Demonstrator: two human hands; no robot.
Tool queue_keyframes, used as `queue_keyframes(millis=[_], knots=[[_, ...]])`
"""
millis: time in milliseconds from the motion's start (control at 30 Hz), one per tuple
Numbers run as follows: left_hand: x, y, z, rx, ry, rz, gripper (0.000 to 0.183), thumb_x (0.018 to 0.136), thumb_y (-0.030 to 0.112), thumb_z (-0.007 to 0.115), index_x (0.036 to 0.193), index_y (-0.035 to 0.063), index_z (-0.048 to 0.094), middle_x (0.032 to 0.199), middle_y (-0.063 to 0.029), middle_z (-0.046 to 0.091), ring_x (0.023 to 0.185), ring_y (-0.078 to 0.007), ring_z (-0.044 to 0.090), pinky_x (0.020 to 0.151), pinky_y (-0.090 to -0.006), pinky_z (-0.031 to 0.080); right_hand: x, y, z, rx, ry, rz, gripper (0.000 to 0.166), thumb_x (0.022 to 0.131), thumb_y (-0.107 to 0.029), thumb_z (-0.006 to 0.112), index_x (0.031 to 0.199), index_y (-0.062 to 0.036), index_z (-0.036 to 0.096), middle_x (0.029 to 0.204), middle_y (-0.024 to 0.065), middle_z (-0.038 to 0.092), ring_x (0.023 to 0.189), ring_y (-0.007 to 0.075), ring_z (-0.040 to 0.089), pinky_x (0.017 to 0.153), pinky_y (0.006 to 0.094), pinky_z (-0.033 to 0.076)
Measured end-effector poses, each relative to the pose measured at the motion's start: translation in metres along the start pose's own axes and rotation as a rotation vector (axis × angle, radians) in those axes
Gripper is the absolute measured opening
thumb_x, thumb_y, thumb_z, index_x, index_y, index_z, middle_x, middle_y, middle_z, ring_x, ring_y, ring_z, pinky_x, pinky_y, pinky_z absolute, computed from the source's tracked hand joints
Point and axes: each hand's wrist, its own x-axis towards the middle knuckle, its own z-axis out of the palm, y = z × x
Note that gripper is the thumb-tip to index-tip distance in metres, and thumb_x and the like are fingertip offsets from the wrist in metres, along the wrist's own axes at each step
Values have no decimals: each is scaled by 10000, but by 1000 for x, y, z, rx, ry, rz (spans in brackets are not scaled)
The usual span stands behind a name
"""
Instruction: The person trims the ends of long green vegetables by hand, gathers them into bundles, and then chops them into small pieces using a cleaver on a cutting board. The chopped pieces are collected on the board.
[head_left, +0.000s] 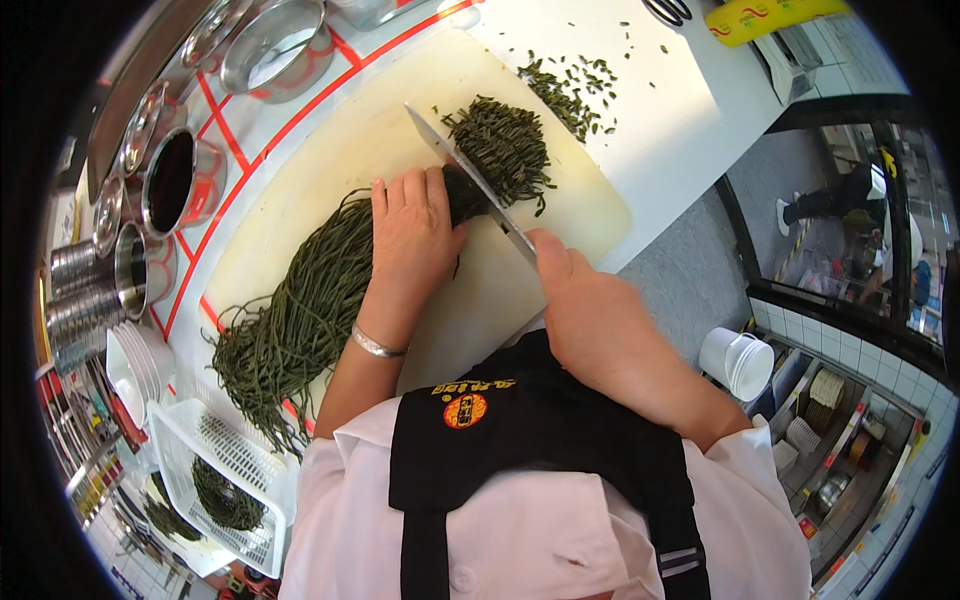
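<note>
My right hand (600, 319) grips the handle of a broad-bladed kitchen knife (466, 166), its edge down at the end of a bundle of long dark-green vegetable strands (315, 292). The fingers of my left hand (414, 225) lie across this bundle close to the blade and hold it against a white plastic cutting board (330, 142). On the far side of the blade sits a heap of short cut pieces (501, 146). The bundle's loose ends trail over the board's near left edge. My left palm hides part of the strands.
More cut bits (570, 94) are scattered on the white worktop (675, 135) past the board. Steel pots (277, 56) and a pot of dark liquid (171, 180) line the left. A white plastic basket (225, 442) holds more strands. A white bucket (739, 364) stands at the right.
</note>
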Motion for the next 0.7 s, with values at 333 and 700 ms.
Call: queue_keyframes(millis=[333, 700], knots=[[2, -4, 8, 33, 29, 75, 589, 681, 202, 717, 1179, -36, 509, 1056, -145, 502, 1032, -317, 489, 993, -457, 366, 43, 8, 6, -28, 91, -121, 226, 827, 12, 475, 1036, 22, 390, 801, 251, 594, 770, 452, 599, 649, 527, 478], [3, 2, 1, 58, -25, -4, 715, 642, 159, 761, 1268, -27, 471, 1043, -140, 525, 1005, -287, 514, 930, -406, 396, 70, 13, 6, 28, 112, -101, 238, 823, 4, 495, 1044, 23, 409, 881, 258, 620, 835, 429, 629, 706, 503, 499]])
